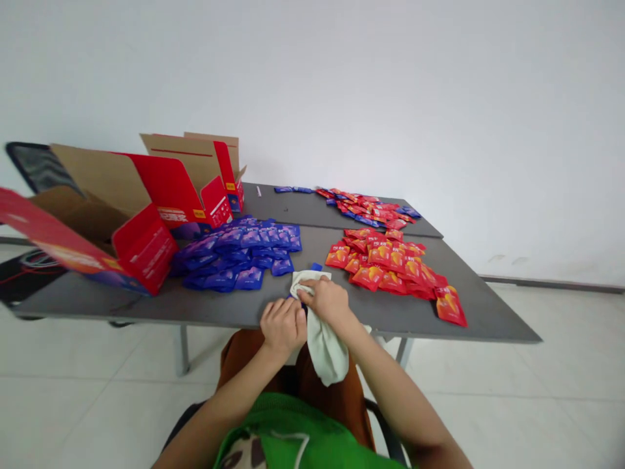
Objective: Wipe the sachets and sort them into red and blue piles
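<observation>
Shirt [325, 443] cut off, cloth [328, 355] over packet [316, 266]

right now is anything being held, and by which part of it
The right hand grips the pale cloth near its upper end, the rest hanging down. Whether the curled left hand holds anything cannot be told.

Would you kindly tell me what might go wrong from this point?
The pale cloth hangs over the near edge of the table, with the right hand on it; a tug might drag along the blue packet, whose corner shows beside it.

The outermost red packet lies close to that same edge, so a passing arm could perhaps knock it to the floor.
</observation>
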Available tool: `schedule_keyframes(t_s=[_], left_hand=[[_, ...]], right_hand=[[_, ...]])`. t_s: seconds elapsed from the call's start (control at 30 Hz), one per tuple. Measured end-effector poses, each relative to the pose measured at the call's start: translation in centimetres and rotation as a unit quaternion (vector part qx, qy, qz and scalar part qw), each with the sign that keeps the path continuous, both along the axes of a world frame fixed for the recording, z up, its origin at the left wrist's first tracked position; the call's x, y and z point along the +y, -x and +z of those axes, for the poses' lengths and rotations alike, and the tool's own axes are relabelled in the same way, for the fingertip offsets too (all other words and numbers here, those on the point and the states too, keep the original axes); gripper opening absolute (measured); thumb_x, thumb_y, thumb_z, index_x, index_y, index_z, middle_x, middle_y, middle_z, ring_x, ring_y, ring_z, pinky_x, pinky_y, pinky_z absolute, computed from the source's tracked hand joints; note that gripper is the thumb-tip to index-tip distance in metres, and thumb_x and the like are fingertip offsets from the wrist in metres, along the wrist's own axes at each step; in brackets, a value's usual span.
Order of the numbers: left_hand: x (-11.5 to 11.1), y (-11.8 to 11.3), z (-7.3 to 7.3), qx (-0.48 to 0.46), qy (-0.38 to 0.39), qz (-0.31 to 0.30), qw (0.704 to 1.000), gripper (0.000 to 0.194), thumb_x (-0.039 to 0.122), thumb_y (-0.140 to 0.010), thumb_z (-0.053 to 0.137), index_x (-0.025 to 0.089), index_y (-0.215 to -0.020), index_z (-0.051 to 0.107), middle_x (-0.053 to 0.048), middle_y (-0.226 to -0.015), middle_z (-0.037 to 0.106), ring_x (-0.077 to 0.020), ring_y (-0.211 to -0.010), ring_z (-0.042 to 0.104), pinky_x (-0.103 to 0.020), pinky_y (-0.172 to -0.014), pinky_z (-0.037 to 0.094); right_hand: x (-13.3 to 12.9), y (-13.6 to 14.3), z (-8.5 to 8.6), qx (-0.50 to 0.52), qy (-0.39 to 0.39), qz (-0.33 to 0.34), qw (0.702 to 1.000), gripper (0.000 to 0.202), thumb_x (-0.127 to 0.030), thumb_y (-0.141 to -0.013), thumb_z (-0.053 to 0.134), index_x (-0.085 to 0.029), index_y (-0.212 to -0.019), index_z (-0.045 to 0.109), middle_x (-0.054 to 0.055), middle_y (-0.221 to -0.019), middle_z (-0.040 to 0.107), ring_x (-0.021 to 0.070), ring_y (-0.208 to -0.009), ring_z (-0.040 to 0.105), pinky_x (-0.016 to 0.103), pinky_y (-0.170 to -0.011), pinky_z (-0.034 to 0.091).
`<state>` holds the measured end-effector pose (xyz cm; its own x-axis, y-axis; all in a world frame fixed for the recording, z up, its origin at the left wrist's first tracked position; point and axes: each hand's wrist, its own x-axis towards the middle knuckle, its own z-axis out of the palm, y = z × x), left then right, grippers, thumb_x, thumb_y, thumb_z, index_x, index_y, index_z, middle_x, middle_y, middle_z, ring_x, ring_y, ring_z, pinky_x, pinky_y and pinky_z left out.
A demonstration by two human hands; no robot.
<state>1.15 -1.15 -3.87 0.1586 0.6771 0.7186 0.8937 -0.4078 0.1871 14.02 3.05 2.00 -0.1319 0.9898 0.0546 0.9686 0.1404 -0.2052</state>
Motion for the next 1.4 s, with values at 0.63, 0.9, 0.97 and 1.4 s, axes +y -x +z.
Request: schedule_keyframes(t_s=[0.63, 0.9, 0.97, 1.4], left_hand=[[0.0, -0.1, -1.7, -0.049, -0.03, -0.016, 0.998, 0.03, 0.024, -0.089, 0.033, 0.021, -0.069, 0.056, -0.007, -0.07, 0.062, -0.0213, -0.07, 0.05, -0.036, -0.065, 0.03], [0.1, -0.2, -1.1, -0.042, -0.019, 0.004, 0.999, 0.025, 0.025, -0.088, 0.038, 0.02, -0.074, 0.059, -0.006, -0.07, 0.062, -0.0211, -0.071, 0.051, -0.037, -0.065, 0.031], [0.0, -0.3, -0.9, -0.035, -0.014, 0.01, 0.999, 0.022, 0.025, -0.087, 0.042, 0.021, -0.074, 0.06, -0.005, -0.07, 0.063, -0.0209, -0.071, 0.051, -0.037, -0.065, 0.031], [-0.1, -0.2, -0.9, -0.01, 0.0, 0.018, 1.0, 0.017, 0.024, -0.084, 0.049, 0.021, -0.069, 0.057, -0.005, -0.067, 0.062, -0.0204, -0.07, 0.053, -0.037, -0.065, 0.032]], right_hand=[[-1.6, -1.4, 0.1, -0.042, -0.024, 0.113, 0.992, 0.038, -0.056, -0.094, 0.037, -0.046, -0.126, 0.056, 0.003, -0.12, 0.052, 0.0142, -0.086, 0.064, 0.026, -0.078, 0.047], [2.7, -0.7, 0.1, -0.057, -0.042, 0.016, 0.997, 0.045, -0.058, -0.093, 0.035, -0.038, -0.125, 0.059, 0.006, -0.108, 0.063, 0.0195, -0.083, 0.066, 0.027, -0.07, 0.047], [3.5, -0.5, 0.3, -0.062, -0.047, -0.023, 0.997, 0.045, -0.056, -0.095, 0.033, -0.035, -0.124, 0.06, 0.008, -0.105, 0.065, 0.0211, -0.083, 0.066, 0.028, -0.069, 0.047], [-1.6, -1.6, 1.6, -0.023, 0.003, 0.146, 0.989, 0.039, -0.053, -0.095, 0.039, -0.04, -0.125, 0.059, 0.001, -0.11, 0.065, 0.0152, -0.091, 0.066, 0.021, -0.074, 0.044]])
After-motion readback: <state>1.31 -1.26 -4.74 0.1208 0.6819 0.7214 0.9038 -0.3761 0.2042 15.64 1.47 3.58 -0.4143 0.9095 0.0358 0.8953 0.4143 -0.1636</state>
